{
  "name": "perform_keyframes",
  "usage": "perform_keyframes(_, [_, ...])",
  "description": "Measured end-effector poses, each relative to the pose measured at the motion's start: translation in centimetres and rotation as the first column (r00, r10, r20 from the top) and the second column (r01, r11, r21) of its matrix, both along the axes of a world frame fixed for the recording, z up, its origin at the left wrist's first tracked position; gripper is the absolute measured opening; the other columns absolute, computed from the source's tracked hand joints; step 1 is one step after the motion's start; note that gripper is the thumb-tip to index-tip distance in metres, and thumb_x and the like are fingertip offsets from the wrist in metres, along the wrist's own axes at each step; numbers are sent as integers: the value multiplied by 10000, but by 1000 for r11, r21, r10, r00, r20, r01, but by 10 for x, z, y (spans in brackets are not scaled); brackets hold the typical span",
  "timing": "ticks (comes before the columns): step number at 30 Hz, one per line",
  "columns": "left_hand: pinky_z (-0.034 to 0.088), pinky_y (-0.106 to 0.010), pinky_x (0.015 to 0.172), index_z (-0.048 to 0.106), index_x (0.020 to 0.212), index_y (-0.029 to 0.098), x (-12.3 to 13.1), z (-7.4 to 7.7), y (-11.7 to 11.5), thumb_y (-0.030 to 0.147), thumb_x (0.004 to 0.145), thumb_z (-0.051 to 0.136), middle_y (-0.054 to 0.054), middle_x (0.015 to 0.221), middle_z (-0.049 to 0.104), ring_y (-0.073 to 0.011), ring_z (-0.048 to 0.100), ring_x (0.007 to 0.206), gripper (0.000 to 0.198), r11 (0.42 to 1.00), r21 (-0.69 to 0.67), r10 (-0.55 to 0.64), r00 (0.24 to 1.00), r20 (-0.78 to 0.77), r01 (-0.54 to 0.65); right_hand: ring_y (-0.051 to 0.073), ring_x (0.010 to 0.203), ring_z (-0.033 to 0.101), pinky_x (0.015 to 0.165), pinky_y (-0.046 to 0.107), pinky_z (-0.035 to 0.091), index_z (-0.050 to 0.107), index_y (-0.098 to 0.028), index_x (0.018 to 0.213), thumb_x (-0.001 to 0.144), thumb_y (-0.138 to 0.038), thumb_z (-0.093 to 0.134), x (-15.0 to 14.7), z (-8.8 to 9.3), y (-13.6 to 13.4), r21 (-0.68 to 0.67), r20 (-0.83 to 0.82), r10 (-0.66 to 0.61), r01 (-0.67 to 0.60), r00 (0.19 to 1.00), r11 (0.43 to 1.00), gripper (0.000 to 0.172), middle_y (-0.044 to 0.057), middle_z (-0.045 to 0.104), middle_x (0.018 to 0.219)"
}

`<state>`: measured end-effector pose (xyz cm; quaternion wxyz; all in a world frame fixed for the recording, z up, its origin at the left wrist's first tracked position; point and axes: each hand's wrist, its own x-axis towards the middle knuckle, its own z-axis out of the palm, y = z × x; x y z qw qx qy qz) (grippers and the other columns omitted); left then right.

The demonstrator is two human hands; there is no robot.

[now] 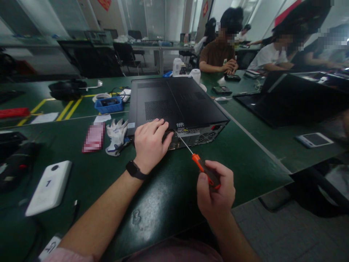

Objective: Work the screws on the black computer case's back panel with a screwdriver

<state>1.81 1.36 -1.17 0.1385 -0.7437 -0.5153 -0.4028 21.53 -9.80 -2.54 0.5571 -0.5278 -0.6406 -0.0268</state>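
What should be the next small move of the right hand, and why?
Probably turn the screwdriver gently: the right hand grips it, its tip appears to meet the computer case at the near edge, and the left hand rests on the case.

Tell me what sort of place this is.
Probably an electronics workshop or training room: a computer case lies on a green table, and the right hand holds a screwdriver.

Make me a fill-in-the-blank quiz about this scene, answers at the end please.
The screwdriver is in the person's ____ hand.
The left hand touches a computer case coloured ____.
The watch is on the person's ____ wrist.
The white block at lower left bears the number ____.

Answers: right; black; left; 1.
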Motion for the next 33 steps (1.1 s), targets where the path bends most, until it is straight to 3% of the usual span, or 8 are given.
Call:
perform_keyframes(5, [488, -523, 1065, 734, 1231, 239, 0, 0, 0, 352, 994, 673, -110, 1302, 774, -330, 696, 1273, 269, 1000, 14, 2, 1000, -4, -2, 146, 620, 734, 598, 271, 614, 653, -228, 1194, 999, -286, 601, 1, -4, -1, -94, -59, -13, 7, 998, 995, 210, 7, 763, 843])
perform_keyframes(10, [489, -521, 1066, 732, 1232, 219, -1, 0, 0, 354, 999, 667, -117, 1303, 771, -327, 693, 1273, 277, 1000, 24, -1, 1000, -6, 1, 141, 626, 738, 558, 252, 613, 626, -212, 1247, 959, -252, 615, 0, 0, -3, -63, -70, 72, -76, 995, 995, 291, 20, 755, 885])
perform_keyframes(22, [492, -504, 1051, 734, 1222, 226, -1, 2, 1, 351, 996, 686, -107, 1286, 777, -322, 699, 1260, 263, 999, 32, -10, 1000, -2, 10, 136, 568, 753, 533, 222, 583, 656, -224, 1198, 1039, -360, 594, 0, -4, -1, -89, -114, -7, -3, 993, 996, 218, -19, 788, 766])
perform_keyframes(28, [480, -495, 1064, 746, 1150, 223, 1, 3, 1, 293, 994, 696, -93, 1254, 788, -304, 690, 1283, 178, 997, 61, -43, 999, 29, 41, 142, 604, 752, 563, 251, 613, 642, -232, 1255, 1042, -353, 576, 0, -5, -2, -135, -207, 72, -101, 976, 986, 253, -4, 790, 822])
perform_keyframes(33, [458, -482, 1066, 745, 1082, 236, 3, 5, 1, 237, 1005, 680, -60, 1202, 807, -268, 717, 1244, 101, 993, 68, -97, 995, 39, 95, 170, 678, 771, 606, 295, 635, 636, -227, 1252, 994, -349, 638, 1, -8, -4, -151, -153, 38, -62, 987, 987, 285, 39, 795, 919])
